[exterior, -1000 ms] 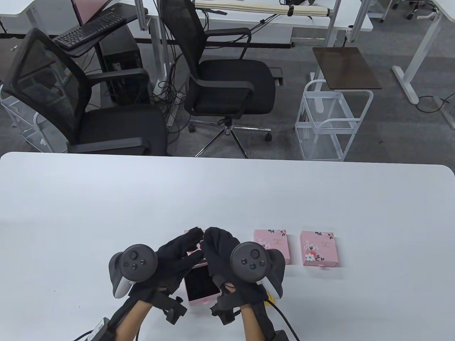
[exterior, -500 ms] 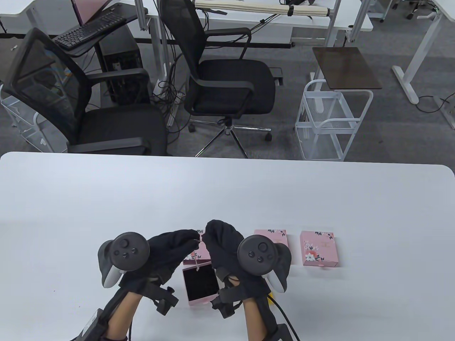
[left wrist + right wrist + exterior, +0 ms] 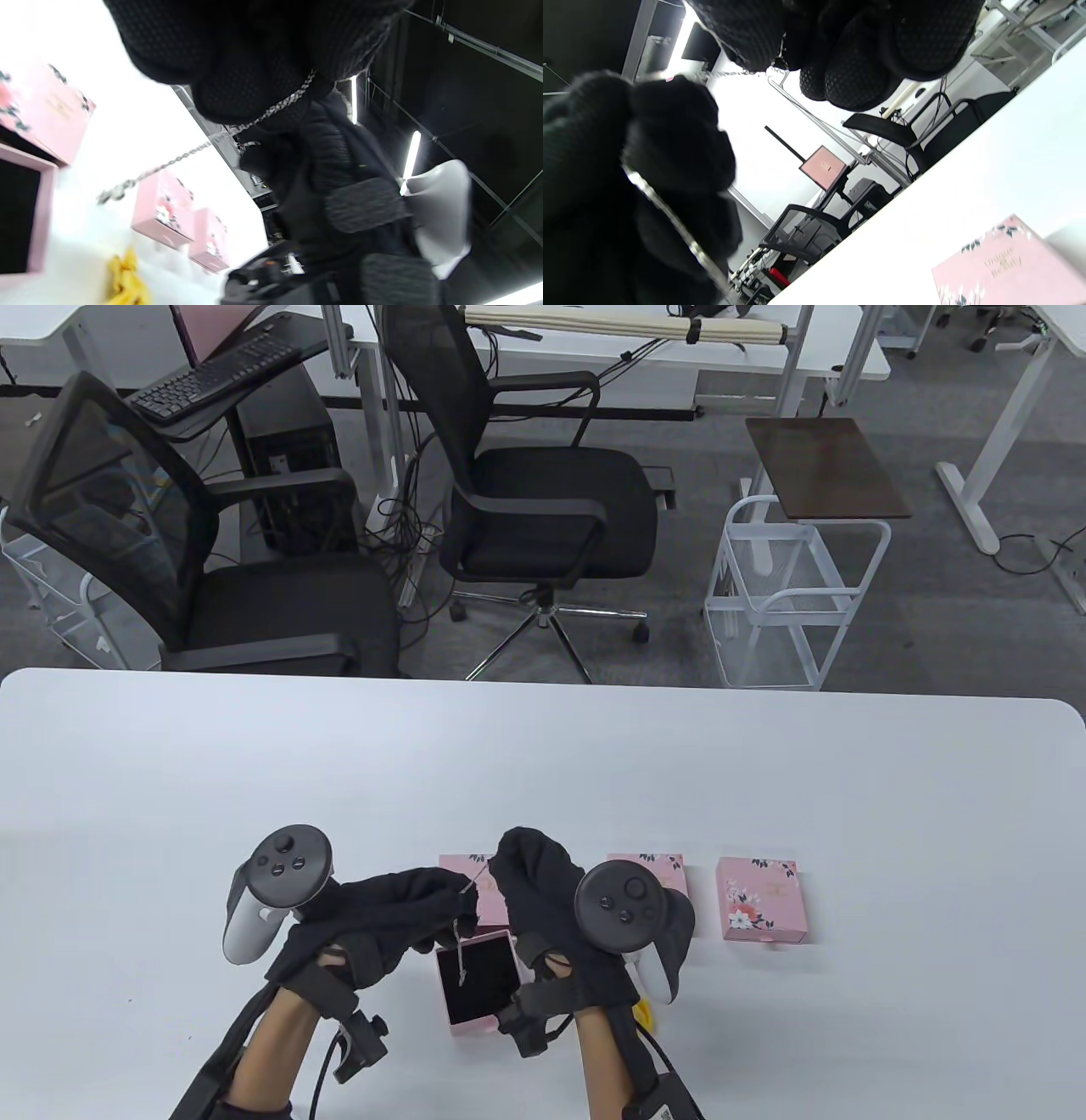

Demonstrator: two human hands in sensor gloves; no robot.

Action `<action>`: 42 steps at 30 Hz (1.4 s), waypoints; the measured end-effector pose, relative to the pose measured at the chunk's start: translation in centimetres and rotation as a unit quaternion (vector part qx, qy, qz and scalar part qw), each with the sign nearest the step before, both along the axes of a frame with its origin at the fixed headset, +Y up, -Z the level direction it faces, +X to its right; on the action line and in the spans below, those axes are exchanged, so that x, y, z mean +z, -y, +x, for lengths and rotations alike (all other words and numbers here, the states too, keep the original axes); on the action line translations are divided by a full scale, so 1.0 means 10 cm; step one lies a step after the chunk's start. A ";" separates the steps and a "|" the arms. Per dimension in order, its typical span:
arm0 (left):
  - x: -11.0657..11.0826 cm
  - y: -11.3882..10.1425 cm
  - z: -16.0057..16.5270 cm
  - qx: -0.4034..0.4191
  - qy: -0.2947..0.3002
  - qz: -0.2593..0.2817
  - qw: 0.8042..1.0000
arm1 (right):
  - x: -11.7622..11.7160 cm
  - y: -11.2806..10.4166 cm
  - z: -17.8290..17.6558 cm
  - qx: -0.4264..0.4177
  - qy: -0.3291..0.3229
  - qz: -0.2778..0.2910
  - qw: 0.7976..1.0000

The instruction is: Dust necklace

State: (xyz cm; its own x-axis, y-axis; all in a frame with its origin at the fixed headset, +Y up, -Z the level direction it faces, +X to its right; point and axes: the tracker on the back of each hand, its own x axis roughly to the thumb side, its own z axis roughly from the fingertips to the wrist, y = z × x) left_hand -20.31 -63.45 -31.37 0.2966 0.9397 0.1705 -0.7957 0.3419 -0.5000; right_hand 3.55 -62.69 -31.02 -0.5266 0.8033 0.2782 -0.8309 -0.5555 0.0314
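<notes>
A thin silver necklace [image 3: 459, 954] is stretched between my two hands and its free end hangs down over the open pink box tray [image 3: 479, 984] with a black lining. My left hand [image 3: 458, 899] pinches the chain, which runs out from its fingers in the left wrist view [image 3: 271, 112]. My right hand [image 3: 501, 869] pinches the other part just to the right, above the tray's far edge. In the right wrist view the chain [image 3: 670, 220] crosses my left glove, and my right fingers [image 3: 861, 42] curl at the top.
The pink box lid [image 3: 458, 869] lies behind the tray. Two closed pink floral boxes [image 3: 649, 882] [image 3: 758, 899] sit to the right. A yellow cloth [image 3: 645, 1014] lies under my right wrist. Office chairs and a wire cart stand beyond the table's far edge.
Both hands rose from the tray and drew the necklace out of it. My left hand moved left and rolled over, and the chain's end now dangles over the tray.
</notes>
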 end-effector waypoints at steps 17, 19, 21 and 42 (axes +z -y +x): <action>0.00 0.01 -0.11 0.116 -0.050 -0.022 0.992 | 0.01 0.02 -0.09 0.033 -0.004 -0.006 0.999; 0.01 -0.01 -0.13 0.122 -0.067 -0.015 0.990 | 0.06 -0.06 -0.07 0.029 0.010 0.024 0.999; 0.02 -0.02 -0.14 0.125 -0.081 -0.007 0.989 | 0.12 -0.14 -0.06 0.019 0.012 0.049 0.999; 0.17 -0.13 -0.06 0.104 -0.168 0.068 0.978 | 0.34 -0.17 -0.48 0.075 0.027 0.132 0.988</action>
